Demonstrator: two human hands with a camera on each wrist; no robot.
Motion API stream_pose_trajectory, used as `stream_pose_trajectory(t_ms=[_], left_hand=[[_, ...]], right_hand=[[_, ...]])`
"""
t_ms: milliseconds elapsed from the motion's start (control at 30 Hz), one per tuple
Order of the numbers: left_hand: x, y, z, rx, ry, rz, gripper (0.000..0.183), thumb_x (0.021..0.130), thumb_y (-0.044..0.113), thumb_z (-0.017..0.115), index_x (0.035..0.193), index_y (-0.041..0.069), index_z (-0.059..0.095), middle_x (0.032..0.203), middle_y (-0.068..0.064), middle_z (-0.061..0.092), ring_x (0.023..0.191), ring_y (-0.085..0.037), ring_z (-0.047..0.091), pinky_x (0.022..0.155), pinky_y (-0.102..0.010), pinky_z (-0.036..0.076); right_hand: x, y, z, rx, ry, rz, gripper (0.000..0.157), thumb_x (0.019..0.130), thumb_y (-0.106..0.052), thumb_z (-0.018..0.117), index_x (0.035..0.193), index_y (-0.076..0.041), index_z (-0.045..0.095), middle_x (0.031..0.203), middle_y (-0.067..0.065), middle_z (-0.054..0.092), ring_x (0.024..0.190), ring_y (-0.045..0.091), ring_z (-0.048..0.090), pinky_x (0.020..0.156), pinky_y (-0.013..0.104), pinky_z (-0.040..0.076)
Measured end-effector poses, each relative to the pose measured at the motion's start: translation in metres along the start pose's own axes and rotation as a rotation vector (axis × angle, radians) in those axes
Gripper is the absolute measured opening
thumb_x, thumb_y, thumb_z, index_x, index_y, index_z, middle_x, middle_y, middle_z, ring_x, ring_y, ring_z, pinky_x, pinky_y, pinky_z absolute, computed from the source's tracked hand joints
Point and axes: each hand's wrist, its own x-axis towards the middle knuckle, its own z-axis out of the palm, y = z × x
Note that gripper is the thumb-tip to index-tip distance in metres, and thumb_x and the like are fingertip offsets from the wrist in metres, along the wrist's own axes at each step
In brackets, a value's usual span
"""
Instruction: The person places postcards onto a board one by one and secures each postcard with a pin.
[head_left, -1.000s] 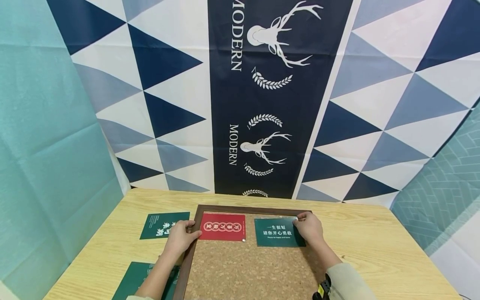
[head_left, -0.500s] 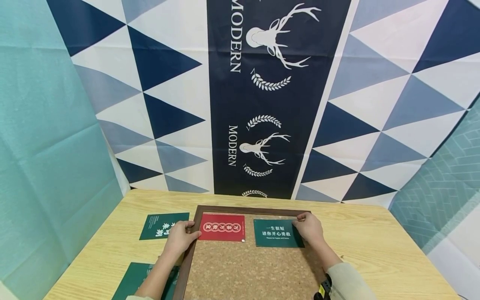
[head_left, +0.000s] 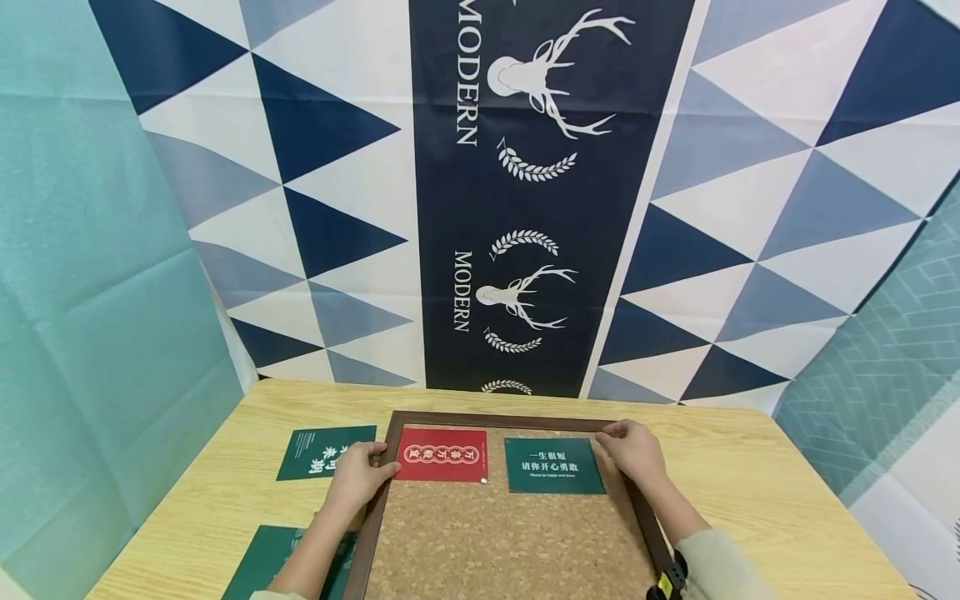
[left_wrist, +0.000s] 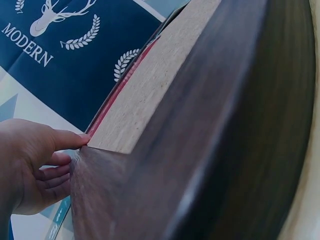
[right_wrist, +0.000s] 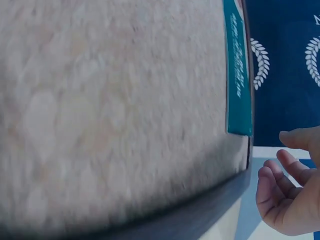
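Observation:
A framed cork board [head_left: 510,542] lies on the table. My left hand [head_left: 356,475] grips its left edge near the upper corner; in the left wrist view the thumb presses at the edge of the red card and the other fingers curl outside the frame. The red card [head_left: 442,455] is at the board's upper left, with a small silvery pin head [head_left: 484,480] at its lower right corner. A green card [head_left: 555,465] with white writing lies at the upper right. My right hand [head_left: 636,452] is just right of it, holding nothing, thumb and fingers apart in the right wrist view.
Two more green cards, one at the back [head_left: 326,452] and one nearer [head_left: 262,558], lie left of the board on the wooden table [head_left: 765,500]. A patterned cloth [head_left: 495,208] hangs behind. A dark band [head_left: 669,579] circles the right wrist.
My right hand has let go of the green card's upper right corner and moved a little to the right. The left hand keeps its grip on the board.

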Motion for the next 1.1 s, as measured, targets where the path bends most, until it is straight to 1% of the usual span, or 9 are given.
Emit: stream_pose_trajectory(t_ms=[67,167,267,333,433,567,800,867,1100], left_hand=[[0.0,0.0,0.0,-0.002,-0.002,0.0,0.045,0.081,0.015,0.072,0.119,-0.007,0.06,0.107,-0.019,0.064,0.085,-0.022,0.061,0.069,-0.035,0.054],[0.0,0.0,0.0,-0.003,-0.004,0.0,0.045,0.081,0.015,0.072,0.119,-0.007,0.06,0.106,-0.019,0.064,0.085,-0.022,0.06,0.068,-0.035,0.054],[0.0,0.0,-0.001,0.002,-0.005,0.004,0.045,0.081,0.015,0.072,0.118,-0.007,0.06,0.106,-0.019,0.064,0.084,-0.021,0.059,0.067,-0.035,0.054],[-0.001,0.0,-0.002,0.007,-0.005,0.005,0.045,0.081,0.015,0.072,0.118,-0.007,0.06,0.105,-0.019,0.064,0.083,-0.021,0.059,0.067,-0.035,0.053],[-0.001,0.001,-0.002,0.013,-0.003,0.005,0.045,0.081,0.015,0.072,0.118,-0.007,0.06,0.105,-0.018,0.064,0.081,-0.02,0.058,0.067,-0.034,0.053],[-0.001,0.001,-0.002,0.014,-0.005,0.008,0.044,0.081,0.015,0.072,0.117,-0.007,0.06,0.102,-0.018,0.064,0.079,-0.019,0.057,0.067,-0.034,0.053],[-0.001,0.002,-0.002,0.018,-0.004,0.013,0.044,0.081,0.015,0.072,0.118,-0.007,0.06,0.104,-0.019,0.064,0.084,-0.021,0.06,0.07,-0.037,0.054],[-0.001,0.002,-0.002,0.02,-0.002,0.015,0.044,0.081,0.015,0.072,0.117,-0.007,0.06,0.104,-0.019,0.064,0.084,-0.022,0.06,0.07,-0.037,0.054],[-0.001,0.001,-0.002,0.017,0.003,0.013,0.044,0.081,0.015,0.072,0.117,-0.007,0.06,0.104,-0.018,0.064,0.084,-0.022,0.06,0.069,-0.036,0.054]], right_hand=[[-0.001,0.002,-0.005,0.003,0.008,-0.007,0.03,0.087,-0.021,0.06,0.1,0.006,0.063,0.094,0.023,0.064,0.079,0.03,0.06,0.062,0.037,0.047],[-0.004,0.005,-0.012,0.017,0.002,0.001,0.032,0.088,-0.022,0.059,0.101,0.007,0.062,0.088,0.02,0.064,0.07,0.024,0.056,0.055,0.031,0.042],[-0.007,0.008,-0.019,0.033,-0.021,0.02,0.034,0.088,-0.022,0.058,0.103,0.008,0.062,0.085,0.017,0.063,0.067,0.021,0.053,0.053,0.028,0.039],[-0.009,0.01,-0.023,0.039,-0.032,0.029,0.035,0.089,-0.023,0.057,0.104,0.008,0.061,0.086,0.018,0.062,0.07,0.023,0.054,0.054,0.029,0.04],[-0.011,0.012,-0.029,0.023,-0.035,0.011,0.035,0.089,-0.024,0.057,0.105,0.007,0.062,0.095,0.024,0.063,0.08,0.031,0.059,0.061,0.035,0.045],[-0.013,0.017,-0.036,0.004,-0.035,-0.008,0.034,0.09,-0.024,0.057,0.105,0.006,0.062,0.103,0.028,0.063,0.09,0.039,0.06,0.066,0.041,0.048],[-0.014,0.027,-0.047,-0.035,-0.057,-0.015,0.034,0.091,-0.024,0.055,0.105,0.006,0.062,0.104,0.029,0.062,0.09,0.039,0.06,0.064,0.04,0.048],[-0.015,0.03,-0.05,-0.044,-0.068,-0.018,0.033,0.091,-0.024,0.055,0.104,0.006,0.062,0.104,0.029,0.062,0.089,0.039,0.06,0.065,0.041,0.049],[-0.017,0.04,-0.059,-0.081,-0.103,-0.038,0.032,0.09,-0.024,0.056,0.099,0.006,0.063,0.1,0.027,0.063,0.085,0.035,0.061,0.066,0.042,0.048]])
